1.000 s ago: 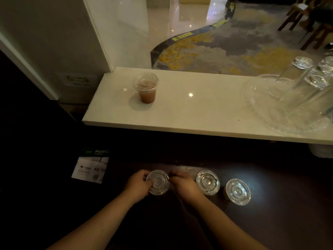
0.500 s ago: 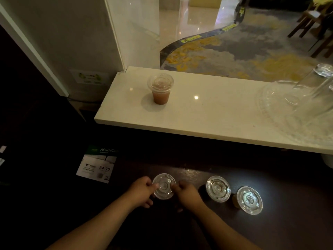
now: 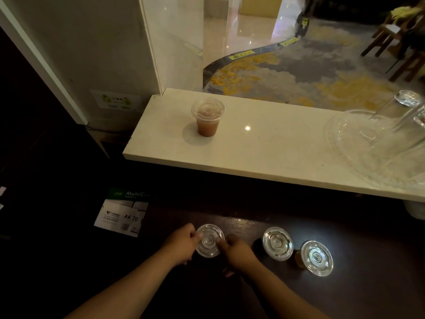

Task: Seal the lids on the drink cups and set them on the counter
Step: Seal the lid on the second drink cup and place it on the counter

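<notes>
Three clear-lidded drink cups stand in a row on the dark lower table. My left hand (image 3: 181, 246) and my right hand (image 3: 236, 250) grip the leftmost cup (image 3: 209, 241) from either side, thumbs on its clear lid. The middle cup (image 3: 277, 243) and the right cup (image 3: 317, 257) stand untouched to the right, lids on top. A fourth lidded cup (image 3: 207, 117) with brown drink stands on the white counter (image 3: 264, 155) above, towards its left end.
A clear glass tray (image 3: 358, 143) with upturned glasses (image 3: 407, 111) fills the counter's right end. A ream of A4 paper (image 3: 122, 212) lies left of the cups. A wall and pillar rise at the left behind the counter.
The camera has shifted, so the whole scene sits further right and lower in view. Both hands stay on the leftmost cup's lid, fingers slightly re-placed around its rim.
</notes>
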### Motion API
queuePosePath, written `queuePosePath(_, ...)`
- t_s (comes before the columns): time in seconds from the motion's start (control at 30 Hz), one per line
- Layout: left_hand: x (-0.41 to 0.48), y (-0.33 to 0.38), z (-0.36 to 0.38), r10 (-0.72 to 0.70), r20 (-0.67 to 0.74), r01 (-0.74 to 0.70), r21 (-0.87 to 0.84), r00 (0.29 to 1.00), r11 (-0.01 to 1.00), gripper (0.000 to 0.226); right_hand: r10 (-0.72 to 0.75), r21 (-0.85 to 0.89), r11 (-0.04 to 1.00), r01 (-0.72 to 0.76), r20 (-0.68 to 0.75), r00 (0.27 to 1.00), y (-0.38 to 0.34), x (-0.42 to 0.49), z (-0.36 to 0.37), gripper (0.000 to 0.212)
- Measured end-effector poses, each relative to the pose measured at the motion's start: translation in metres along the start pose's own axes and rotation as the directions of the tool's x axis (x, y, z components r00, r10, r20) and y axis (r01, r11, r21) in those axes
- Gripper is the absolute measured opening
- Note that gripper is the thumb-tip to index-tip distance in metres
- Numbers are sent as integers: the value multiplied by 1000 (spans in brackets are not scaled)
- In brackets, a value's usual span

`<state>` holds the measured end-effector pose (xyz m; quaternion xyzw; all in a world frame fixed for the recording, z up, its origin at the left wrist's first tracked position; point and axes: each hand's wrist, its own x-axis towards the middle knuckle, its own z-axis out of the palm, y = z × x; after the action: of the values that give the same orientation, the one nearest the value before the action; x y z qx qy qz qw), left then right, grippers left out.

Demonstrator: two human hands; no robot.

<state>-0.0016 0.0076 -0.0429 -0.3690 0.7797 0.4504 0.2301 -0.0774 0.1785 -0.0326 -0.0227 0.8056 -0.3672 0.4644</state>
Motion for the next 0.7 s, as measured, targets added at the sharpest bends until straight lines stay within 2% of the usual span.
queuePosePath(0.07,-7,-6,5,-20,49,23,-56,999,998,24,-15,-7,1000,15,-56,998,-4,9,-1,36)
queuePosePath(0.2,-13,-4,6,-71,80,74,-42,994,996,26,-33,-46,998,29,-81,996,-12,17,-4,39)
queuePosePath(0.33,-8,13,-4,-87,3,87,-27,996,996,31,46,3,999,-46,-35,998,-6,4,-3,51)
queuePosePath(0.47,-2,14,-3,-1,-64,4,49,998,999,31,8,-6,1000,-8,51,999,4,-11,4,37)
queuePosePath(0.6,-6,-5,4,-6,-39,7,19,999,1000,31,-49,-10,999,48,-62,997,-4,2,-2,27)
queuePosePath(0.7,-13,-4,7,25,-130,-7,136,991,991,28,-40,-3,999,40,-101,994,-4,15,-2,27)
